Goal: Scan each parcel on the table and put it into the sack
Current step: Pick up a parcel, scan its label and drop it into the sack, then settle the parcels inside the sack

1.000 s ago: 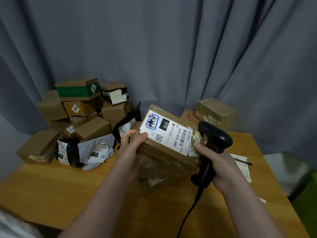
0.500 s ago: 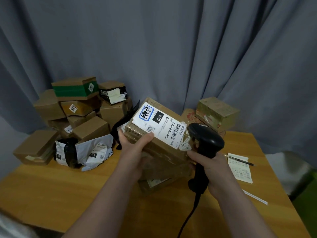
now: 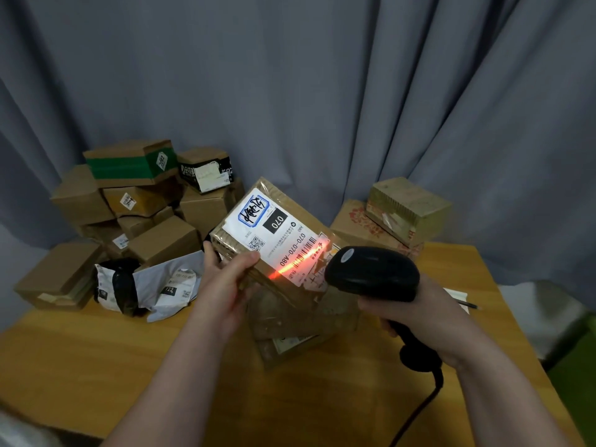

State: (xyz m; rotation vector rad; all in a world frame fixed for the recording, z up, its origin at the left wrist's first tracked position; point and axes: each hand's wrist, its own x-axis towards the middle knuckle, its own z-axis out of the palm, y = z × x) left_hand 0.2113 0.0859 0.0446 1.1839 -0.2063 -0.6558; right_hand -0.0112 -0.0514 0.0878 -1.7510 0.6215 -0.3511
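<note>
A: What is gripped by the left hand (image 3: 225, 285)?
B: The parcel (image 3: 277, 233), pinched at its 8 o'clock corner, label (image 3: 258, 217) tilted upward above the table (image 3: 96, 366).
A: Where is the scanner (image 3: 371, 272) found?
B: At the parcel's 4 o'clock, clasped by the right hand (image 3: 432, 317); its red beam (image 3: 280, 271) is laid along the barcode (image 3: 314, 246), 8 to 2 o'clock.

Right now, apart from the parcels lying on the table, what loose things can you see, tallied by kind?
Cardboard parcel, held in the left hand: 1
Barcode scanner, gripped by the right hand: 1
Pen: 1
Paper slip: 1
Total: 4
</note>
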